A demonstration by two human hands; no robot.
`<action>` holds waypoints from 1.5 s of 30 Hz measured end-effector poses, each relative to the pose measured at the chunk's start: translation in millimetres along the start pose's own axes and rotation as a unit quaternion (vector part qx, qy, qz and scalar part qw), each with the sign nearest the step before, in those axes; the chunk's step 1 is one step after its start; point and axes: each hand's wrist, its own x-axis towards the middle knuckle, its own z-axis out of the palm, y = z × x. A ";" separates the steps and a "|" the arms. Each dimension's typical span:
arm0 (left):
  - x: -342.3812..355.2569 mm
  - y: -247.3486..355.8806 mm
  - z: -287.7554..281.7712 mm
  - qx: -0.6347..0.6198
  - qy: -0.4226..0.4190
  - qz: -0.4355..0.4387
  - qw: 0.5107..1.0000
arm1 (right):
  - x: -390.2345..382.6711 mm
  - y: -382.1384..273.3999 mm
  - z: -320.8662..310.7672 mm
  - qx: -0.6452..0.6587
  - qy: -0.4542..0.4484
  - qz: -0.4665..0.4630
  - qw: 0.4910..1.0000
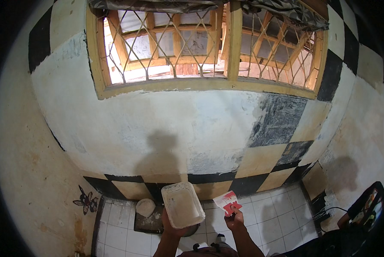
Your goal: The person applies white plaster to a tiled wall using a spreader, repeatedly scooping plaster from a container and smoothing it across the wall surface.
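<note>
My left hand (170, 227) holds up a rectangular white plastic tub (165, 201), its fingers closed on the side and underside. Pale, putty-like paste coats the tub's inside. Between the thumb and fingers of my right hand (234, 220) is a red putty spreader (230, 202), its far left part covered in white paste. Both hands are apart from the wall (157, 118) in front of me. White filler covers much of that wall, while black and tan checks show along its bottom and right side.
Above the coated area is a yellow wooden window frame (232, 51) with a diamond grille. On the white tiled floor (260, 214), a round pale container (145, 207) rests on a dark square slab (147, 225) at my left. A dark object with a cable (335, 209) is at lower right.
</note>
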 end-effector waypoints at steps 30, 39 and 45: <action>4.5 2.2 -8.8 -0.016 0.033 0.012 0.999 | -0.8 6.3 1.3 0.002 -0.009 -0.006 1.000; 1.4 3.2 4.8 -0.059 -0.005 -0.012 0.998 | 2.6 7.1 1.4 -0.015 0.012 -0.001 1.000; 1.9 3.7 6.8 -0.023 0.006 0.000 1.000 | 1.5 8.0 1.0 -0.014 0.005 -0.008 1.000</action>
